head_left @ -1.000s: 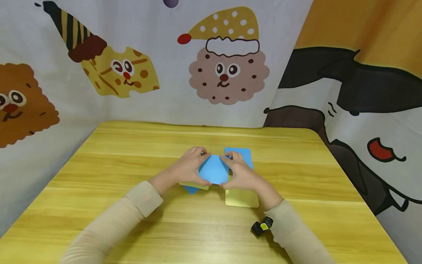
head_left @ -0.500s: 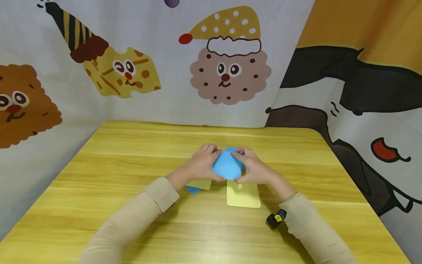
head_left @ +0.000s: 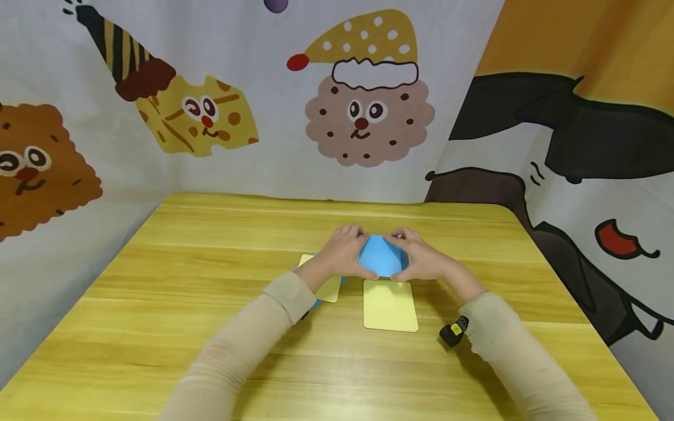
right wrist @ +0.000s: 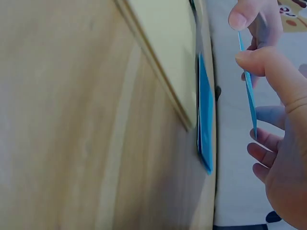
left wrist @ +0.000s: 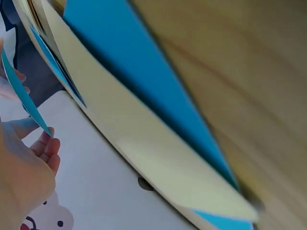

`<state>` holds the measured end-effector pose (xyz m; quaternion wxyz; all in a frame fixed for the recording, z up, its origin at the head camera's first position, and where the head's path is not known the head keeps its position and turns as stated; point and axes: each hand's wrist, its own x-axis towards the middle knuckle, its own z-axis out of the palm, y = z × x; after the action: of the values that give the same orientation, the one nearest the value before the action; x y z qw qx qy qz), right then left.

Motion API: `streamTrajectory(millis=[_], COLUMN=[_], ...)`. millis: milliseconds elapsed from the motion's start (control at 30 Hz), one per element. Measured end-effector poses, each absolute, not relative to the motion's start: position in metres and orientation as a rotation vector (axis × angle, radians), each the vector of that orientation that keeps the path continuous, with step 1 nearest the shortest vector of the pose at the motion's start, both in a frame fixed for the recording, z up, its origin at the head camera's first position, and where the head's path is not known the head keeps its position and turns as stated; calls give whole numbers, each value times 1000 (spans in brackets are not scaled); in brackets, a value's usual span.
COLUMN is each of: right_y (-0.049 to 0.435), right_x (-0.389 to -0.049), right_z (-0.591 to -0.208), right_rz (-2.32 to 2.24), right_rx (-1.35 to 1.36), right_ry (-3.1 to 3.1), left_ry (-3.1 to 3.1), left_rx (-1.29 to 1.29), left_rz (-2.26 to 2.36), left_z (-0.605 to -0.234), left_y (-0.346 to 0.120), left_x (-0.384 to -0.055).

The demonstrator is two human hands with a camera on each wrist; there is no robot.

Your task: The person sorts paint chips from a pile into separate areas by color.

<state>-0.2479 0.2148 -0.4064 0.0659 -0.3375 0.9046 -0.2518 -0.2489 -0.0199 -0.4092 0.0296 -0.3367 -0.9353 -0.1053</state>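
Both hands hold one blue card (head_left: 381, 257) between them, raised off the table and slightly bowed. My left hand (head_left: 342, 252) pinches its left side and my right hand (head_left: 425, 258) its right side, thumbs at the near edge. In the right wrist view the held card (right wrist: 250, 98) shows edge-on between the fingers, apart from a blue stack (right wrist: 205, 117) lying on the table. A yellow card stack (head_left: 390, 306) lies just nearer than the hands. Under the left wrist sits a pile with a yellow card (head_left: 330, 289) crossed over blue ones (left wrist: 148, 81).
The wooden table (head_left: 210, 257) reaches back to a white curtain (head_left: 274, 169) printed with cartoon food. A small black device (head_left: 454, 332) is worn at the right sleeve cuff.
Both hands have moved right and slightly away with the blue card, now over where the blue stack lay in view. More of the left pile and the yellow stack shows.
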Motion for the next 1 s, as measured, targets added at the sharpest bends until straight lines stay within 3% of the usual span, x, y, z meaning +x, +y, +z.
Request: streamTrajectory(millis=[1000], right_y=[234], right_x=[-280], right_z=[-421], right_rz=[-743], right_rx=[-847], right_ry=[2609], left_ry=[-3062], left_rx=[-920], left_rz=[-219], left_z=[-427], left_y=[10], left_x=[-273])
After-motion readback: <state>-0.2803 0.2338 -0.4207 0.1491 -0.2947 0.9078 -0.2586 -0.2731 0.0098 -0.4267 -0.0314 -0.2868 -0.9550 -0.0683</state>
